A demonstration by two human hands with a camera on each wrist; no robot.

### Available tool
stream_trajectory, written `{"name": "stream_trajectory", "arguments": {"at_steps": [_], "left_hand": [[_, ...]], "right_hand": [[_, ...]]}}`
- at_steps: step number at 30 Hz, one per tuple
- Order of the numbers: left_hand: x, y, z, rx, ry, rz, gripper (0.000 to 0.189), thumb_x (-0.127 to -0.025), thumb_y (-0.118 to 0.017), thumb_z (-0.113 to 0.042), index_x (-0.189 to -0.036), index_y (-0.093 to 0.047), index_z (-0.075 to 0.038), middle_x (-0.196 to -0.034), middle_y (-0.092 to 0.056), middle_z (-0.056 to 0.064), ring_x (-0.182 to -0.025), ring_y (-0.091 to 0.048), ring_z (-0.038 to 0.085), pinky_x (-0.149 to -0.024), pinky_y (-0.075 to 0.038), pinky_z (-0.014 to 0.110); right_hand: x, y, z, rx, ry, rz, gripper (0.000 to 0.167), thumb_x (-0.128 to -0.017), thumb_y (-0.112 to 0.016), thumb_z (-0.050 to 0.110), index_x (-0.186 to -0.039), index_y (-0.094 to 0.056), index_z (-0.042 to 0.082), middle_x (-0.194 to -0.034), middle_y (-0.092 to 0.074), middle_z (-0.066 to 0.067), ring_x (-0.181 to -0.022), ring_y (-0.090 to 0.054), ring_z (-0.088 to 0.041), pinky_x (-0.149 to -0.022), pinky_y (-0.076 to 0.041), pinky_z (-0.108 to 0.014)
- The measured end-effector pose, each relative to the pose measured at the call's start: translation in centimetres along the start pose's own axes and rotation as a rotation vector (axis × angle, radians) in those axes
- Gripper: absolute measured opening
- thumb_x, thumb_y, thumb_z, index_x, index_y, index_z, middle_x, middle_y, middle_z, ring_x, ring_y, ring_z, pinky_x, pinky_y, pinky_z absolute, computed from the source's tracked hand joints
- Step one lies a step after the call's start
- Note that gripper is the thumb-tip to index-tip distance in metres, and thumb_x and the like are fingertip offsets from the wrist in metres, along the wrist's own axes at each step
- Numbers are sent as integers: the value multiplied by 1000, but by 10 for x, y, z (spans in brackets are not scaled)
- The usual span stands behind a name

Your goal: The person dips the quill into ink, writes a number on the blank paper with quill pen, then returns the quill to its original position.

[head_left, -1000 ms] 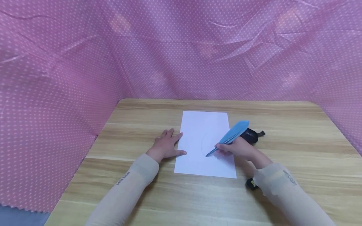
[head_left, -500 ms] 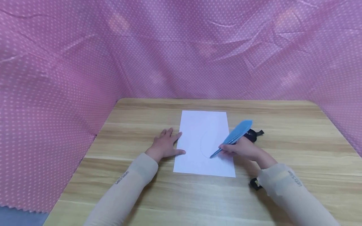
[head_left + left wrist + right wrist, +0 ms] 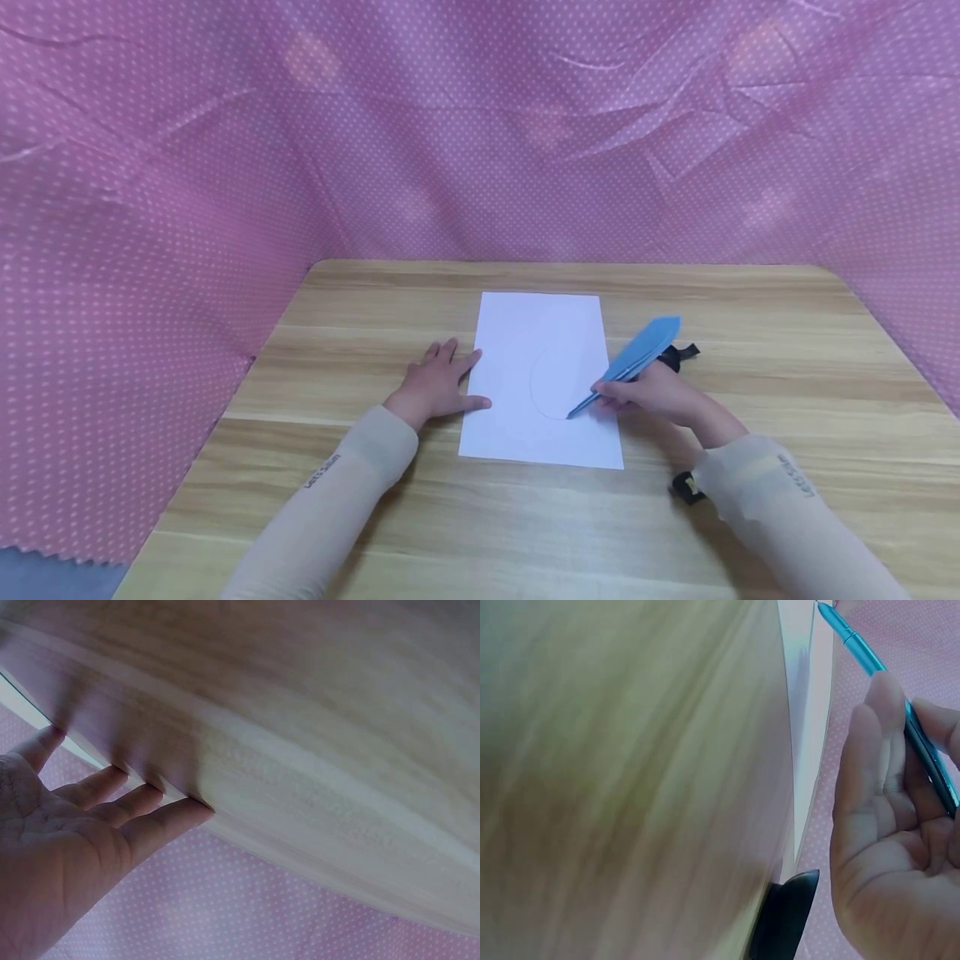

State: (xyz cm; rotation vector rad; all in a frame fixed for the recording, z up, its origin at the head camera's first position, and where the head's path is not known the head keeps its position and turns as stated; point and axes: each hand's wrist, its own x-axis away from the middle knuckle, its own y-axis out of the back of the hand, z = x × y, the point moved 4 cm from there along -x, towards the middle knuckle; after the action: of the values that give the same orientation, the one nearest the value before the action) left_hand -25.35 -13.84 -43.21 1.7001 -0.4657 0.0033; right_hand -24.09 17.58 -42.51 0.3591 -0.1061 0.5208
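Note:
A white sheet of paper [image 3: 517,333] lies on the wooden table, bearing a thin curved line that bows to the left and runs along the bottom. My right hand [image 3: 652,396] pinches a blue feather pen [image 3: 637,350], its tip at the lower right end of that line. In the right wrist view the teal pen barrel [image 3: 862,652] passes between thumb and fingers. My left hand [image 3: 435,387] lies with fingers spread at the paper's left edge, thumb and forefinger over it. The left wrist view shows those straight fingertips [image 3: 199,810] on the surface.
A dark rounded object with a strap [image 3: 670,357] sits behind my right hand, partly hidden; its black side also shows in the right wrist view. A small black item [image 3: 687,487] is beside the right sleeve. Pink dotted cloth [image 3: 480,133] hangs around the wooden table [image 3: 360,300].
My right hand and the feather pen have moved rightward, and the curved line has grown along its bottom. The left hand stays at the paper's edge.

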Motion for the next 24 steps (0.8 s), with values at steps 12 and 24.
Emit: {"name": "stream_trajectory", "arguments": {"at_steps": [12,24], "left_hand": [[-1,-2,1,-14,-4,-4,89,-79,-54,-73,-152,-24,-30,-157,-10,15,-141,-8,42,-102,-23,66],[0,-4,2,-12,-2,-6,89,-79,-55,-72,-152,-25,-30,-157,-10,16,-141,-8,42,-102,-23,66]], "right_hand": [[4,10,-3,-37,12,-28,32,-91,-67,16,-106,-61,-12,-91,-70,-21,-82,-69,-31,-74,-55,-40],[3,15,-2,-30,38,-92,31,-91,-66,14,-105,-61,-14,-90,-69,-24,-81,-69,-32,-72,-56,-38]]}}
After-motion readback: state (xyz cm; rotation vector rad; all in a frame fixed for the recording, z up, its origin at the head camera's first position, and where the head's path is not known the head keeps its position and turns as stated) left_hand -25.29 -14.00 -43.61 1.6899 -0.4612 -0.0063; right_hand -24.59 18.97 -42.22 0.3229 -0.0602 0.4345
